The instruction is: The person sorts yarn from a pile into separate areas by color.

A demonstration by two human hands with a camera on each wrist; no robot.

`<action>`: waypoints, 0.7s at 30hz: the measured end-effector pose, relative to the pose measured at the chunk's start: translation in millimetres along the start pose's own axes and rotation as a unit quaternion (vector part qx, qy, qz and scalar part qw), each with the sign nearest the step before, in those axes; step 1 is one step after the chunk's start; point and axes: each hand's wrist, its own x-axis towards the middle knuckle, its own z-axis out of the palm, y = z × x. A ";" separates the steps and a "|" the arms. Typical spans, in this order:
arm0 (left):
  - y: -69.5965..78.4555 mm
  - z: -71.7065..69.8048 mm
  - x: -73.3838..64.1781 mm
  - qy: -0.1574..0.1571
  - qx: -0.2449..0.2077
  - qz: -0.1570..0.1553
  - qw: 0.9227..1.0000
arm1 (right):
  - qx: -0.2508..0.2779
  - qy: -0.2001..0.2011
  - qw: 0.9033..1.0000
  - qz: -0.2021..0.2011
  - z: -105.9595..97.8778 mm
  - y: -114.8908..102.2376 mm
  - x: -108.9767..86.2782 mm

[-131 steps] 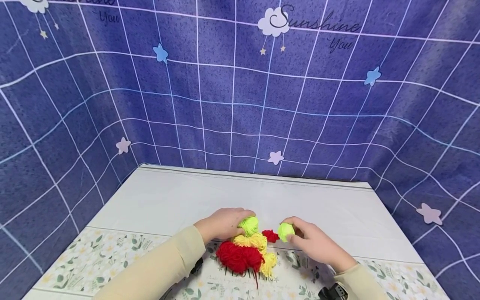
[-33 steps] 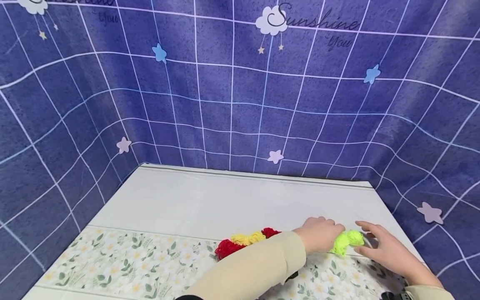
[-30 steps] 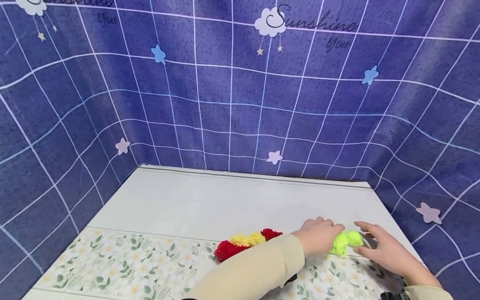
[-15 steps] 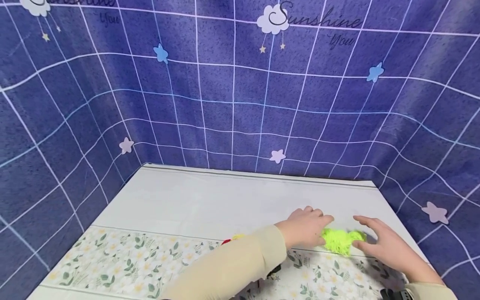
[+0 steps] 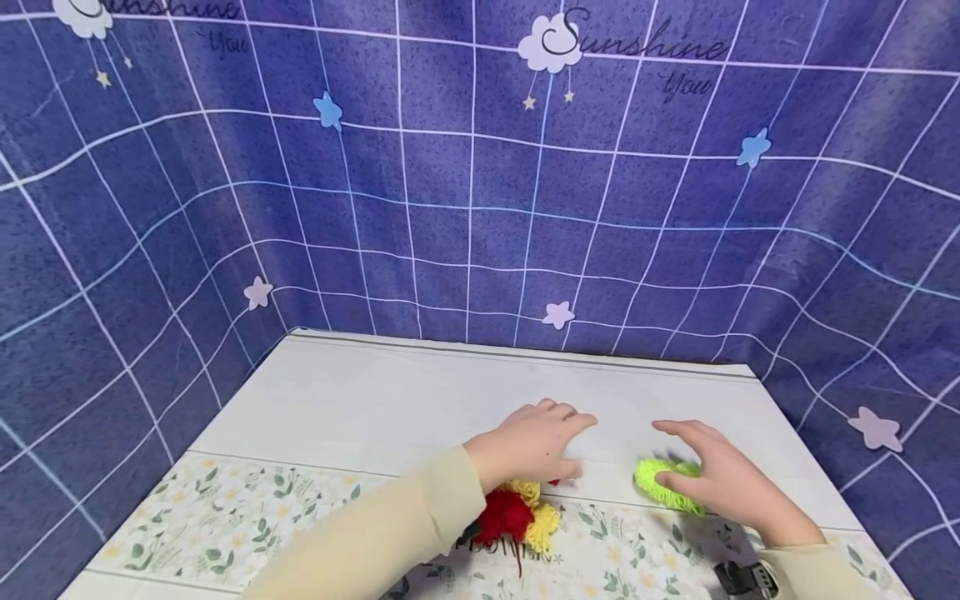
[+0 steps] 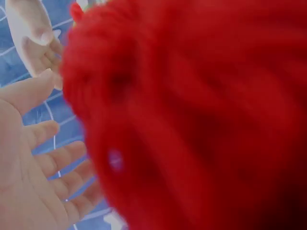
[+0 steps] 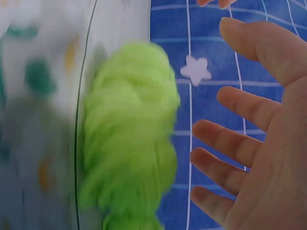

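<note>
My left hand (image 5: 528,442) hovers above a pile of yarn, its fingers spread and holding nothing. Under it lie a red yarn bundle (image 5: 504,517) and a yellow yarn bundle (image 5: 543,528), partly hidden by the hand and sleeve. The red yarn (image 6: 192,115) fills most of the left wrist view, close and blurred. To the right, a neon green yarn bundle (image 5: 660,485) rests on the table. My right hand (image 5: 716,475) is beside it with fingers extended, partly covering it. In the right wrist view a gap shows between the green yarn (image 7: 129,129) and the fingers.
The white table (image 5: 360,400) has a flowered strip (image 5: 210,508) along its front part. A blue curtain (image 5: 450,167) with white grid lines and stars stands behind it and at both sides. A black wrist camera (image 5: 746,577) sits on the right wrist.
Both hands earlier held green yarn by the red and yellow pile, then carried it right. The left hand has let go and moved back left; the right hand has shifted slightly left.
</note>
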 end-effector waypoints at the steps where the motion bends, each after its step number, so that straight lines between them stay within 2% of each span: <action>1: -3.8 -0.9 -5.5 0.003 -0.004 0.000 1.000 | 0.000 0.001 1.000 -0.008 2.9 -2.8 2.4; 8: -30.1 -1.0 -45.9 0.015 -0.031 0.010 0.999 | 0.001 -0.007 0.999 -0.049 27.1 -22.4 20.5; 14: -51.6 11.2 -86.4 0.026 -0.075 0.038 0.996 | 0.016 -0.041 0.998 -0.055 46.2 -39.9 34.6; 18: -60.3 19.8 -112.7 0.034 -0.095 0.046 0.994 | 0.016 -0.064 0.996 -0.063 58.5 -49.7 43.4; 21: -61.0 22.9 -125.3 0.044 -0.093 0.047 0.994 | 0.018 -0.084 0.994 -0.067 66.8 -55.5 50.0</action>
